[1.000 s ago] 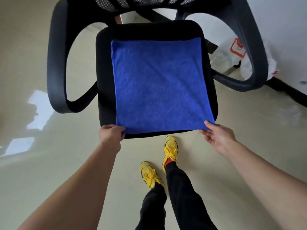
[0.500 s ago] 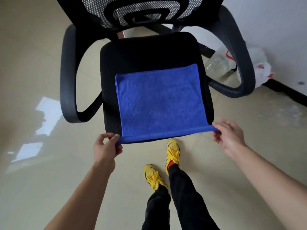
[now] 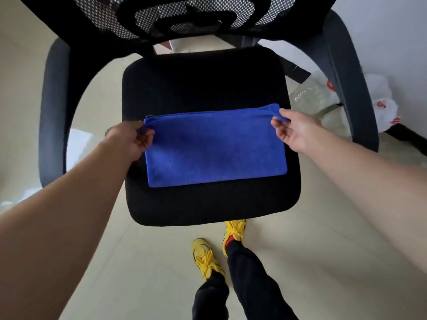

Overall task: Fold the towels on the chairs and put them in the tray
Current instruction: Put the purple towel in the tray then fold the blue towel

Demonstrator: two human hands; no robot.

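Standing at the front edge of the chair seat [image 3: 208, 204], yellow shoes [image 3: 204, 257] poking out just below it. The towel [image 3: 217, 146] is lying folded in half across the middle of the seat, doubled edges facing the back. The left hand [image 3: 136, 137] is pinching its far left corner and the right hand [image 3: 293, 130] is pinching its far right corner. The first fold is looking about done; more folding and the trip to the tray, not showing, are waiting. Bare seat is showing before and behind the towel. The armrests [image 3: 53, 112] are boxing both sides, with the backrest [image 3: 184, 17] closing the far edge. Plastic bags [image 3: 379, 98] are sitting beyond the right armrest.
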